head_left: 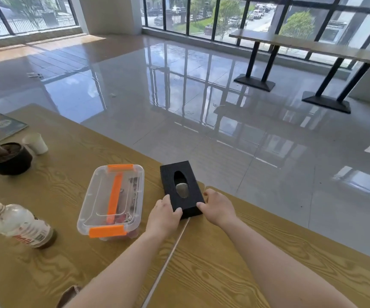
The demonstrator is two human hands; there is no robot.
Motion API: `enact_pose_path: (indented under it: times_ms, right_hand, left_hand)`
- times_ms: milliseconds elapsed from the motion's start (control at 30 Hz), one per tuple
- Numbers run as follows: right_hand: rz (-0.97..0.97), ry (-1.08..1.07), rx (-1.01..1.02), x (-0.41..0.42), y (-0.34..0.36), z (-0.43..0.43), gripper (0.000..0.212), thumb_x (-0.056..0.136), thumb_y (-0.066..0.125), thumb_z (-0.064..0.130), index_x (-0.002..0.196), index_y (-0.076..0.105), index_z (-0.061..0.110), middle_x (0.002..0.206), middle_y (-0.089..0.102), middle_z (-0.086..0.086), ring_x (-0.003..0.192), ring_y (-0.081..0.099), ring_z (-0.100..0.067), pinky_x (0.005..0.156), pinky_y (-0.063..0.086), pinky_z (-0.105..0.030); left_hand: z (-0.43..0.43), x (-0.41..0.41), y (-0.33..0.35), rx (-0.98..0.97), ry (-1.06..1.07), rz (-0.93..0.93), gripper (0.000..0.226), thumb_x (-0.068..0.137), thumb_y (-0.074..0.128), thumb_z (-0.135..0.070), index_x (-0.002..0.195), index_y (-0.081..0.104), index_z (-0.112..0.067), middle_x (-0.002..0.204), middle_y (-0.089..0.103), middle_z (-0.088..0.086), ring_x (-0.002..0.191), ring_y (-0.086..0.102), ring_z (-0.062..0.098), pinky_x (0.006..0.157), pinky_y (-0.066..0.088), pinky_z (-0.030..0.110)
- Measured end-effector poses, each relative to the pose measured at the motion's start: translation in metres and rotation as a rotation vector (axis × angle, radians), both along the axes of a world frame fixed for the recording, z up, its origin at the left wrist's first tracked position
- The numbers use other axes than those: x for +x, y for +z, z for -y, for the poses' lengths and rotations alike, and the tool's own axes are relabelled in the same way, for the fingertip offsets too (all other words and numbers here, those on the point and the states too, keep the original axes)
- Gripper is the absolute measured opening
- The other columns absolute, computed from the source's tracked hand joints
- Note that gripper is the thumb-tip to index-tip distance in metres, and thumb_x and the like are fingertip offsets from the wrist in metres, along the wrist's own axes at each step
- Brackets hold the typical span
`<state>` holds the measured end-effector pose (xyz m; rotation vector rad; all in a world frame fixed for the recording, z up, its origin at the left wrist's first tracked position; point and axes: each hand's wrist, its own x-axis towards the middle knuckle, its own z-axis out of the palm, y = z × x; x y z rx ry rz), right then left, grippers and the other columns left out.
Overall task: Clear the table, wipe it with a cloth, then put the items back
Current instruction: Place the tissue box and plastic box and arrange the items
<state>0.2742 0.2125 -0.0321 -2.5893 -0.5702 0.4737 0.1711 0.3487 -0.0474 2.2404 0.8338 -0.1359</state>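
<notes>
A black tissue box point(179, 185) with an oval opening lies on the wooden table point(235, 258) near its far edge. My left hand point(164, 216) grips the box's near left corner. On the near right side my right hand point(217, 206) holds it too, fingers curled round the edge. To the left stands a clear plastic container point(113, 202) with orange clips and an orange handle. A plastic bottle point(19, 225) lies on its side at the far left. Further back are a dark bowl point(8, 158) with a brown thing in it and a white paper cup point(35, 143).
A booklet point(1, 125) lies at the table's far left corner. A seam runs across the tabletop under my hands. Beyond the table edge is shiny tiled floor. A long high table on black legs point(312, 45) stands by the windows at the back right.
</notes>
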Motion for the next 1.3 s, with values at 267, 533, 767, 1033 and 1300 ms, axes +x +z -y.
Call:
enact_pose_path:
  times_ms: [267, 533, 767, 1033, 1300]
  right_hand:
    - [-0.062, -0.076, -0.049, 0.04, -0.035, -0.038, 0.042, 0.094, 0.06, 0.047, 0.12, 0.054, 0.016, 0.115, 0.061, -0.004, 0.097, 0.061, -0.021, 0.07, 0.046, -0.029]
    - [-0.094, -0.104, -0.06, 0.05, -0.052, -0.053, 0.05, 0.093, 0.056, 0.057, 0.118, 0.054, 0.014, 0.105, 0.066, -0.003, 0.087, 0.063, -0.021, 0.055, 0.043, -0.026]
    - [-0.099, -0.15, -0.138, 0.054, -0.05, -0.062, 0.033, 0.09, 0.061, 0.049, 0.095, 0.052, 0.017, 0.09, 0.064, -0.001, 0.08, 0.064, -0.023, 0.059, 0.049, -0.031]
    - [-0.03, -0.223, -0.052, 0.044, -0.04, -0.03, 0.036, 0.084, 0.064, 0.051, 0.093, 0.055, 0.017, 0.081, 0.064, 0.002, 0.073, 0.062, -0.021, 0.05, 0.039, -0.028]
    - [0.02, -0.337, 0.002, 0.019, -0.023, 0.041, 0.04, 0.083, 0.065, 0.055, 0.098, 0.058, 0.019, 0.081, 0.064, 0.005, 0.071, 0.062, -0.016, 0.056, 0.045, -0.028]
  left_hand:
    - [-0.029, 0.052, -0.032, -0.161, 0.222, -0.022, 0.053, 0.097, 0.057, -0.04, 0.139, 0.047, -0.008, 0.132, 0.06, 0.012, 0.118, 0.058, 0.029, 0.096, 0.052, 0.04]
    - [-0.03, 0.075, -0.046, -0.13, 0.28, -0.034, 0.072, 0.097, 0.06, -0.043, 0.151, 0.03, -0.004, 0.149, 0.045, 0.017, 0.135, 0.047, 0.033, 0.101, 0.046, 0.037]
    - [-0.031, 0.087, -0.049, -0.092, 0.332, -0.093, 0.047, 0.094, 0.064, -0.038, 0.126, 0.049, -0.008, 0.107, 0.058, 0.008, 0.087, 0.055, 0.019, 0.06, 0.039, 0.027]
    - [-0.012, 0.082, -0.042, -0.016, 0.247, -0.017, 0.042, 0.089, 0.066, -0.042, 0.118, 0.052, -0.015, 0.103, 0.063, 0.003, 0.089, 0.062, 0.023, 0.067, 0.05, 0.033]
    - [0.043, 0.07, -0.027, -0.006, 0.104, 0.074, 0.036, 0.089, 0.066, -0.044, 0.114, 0.055, -0.02, 0.094, 0.064, -0.005, 0.082, 0.062, 0.015, 0.067, 0.053, 0.032]
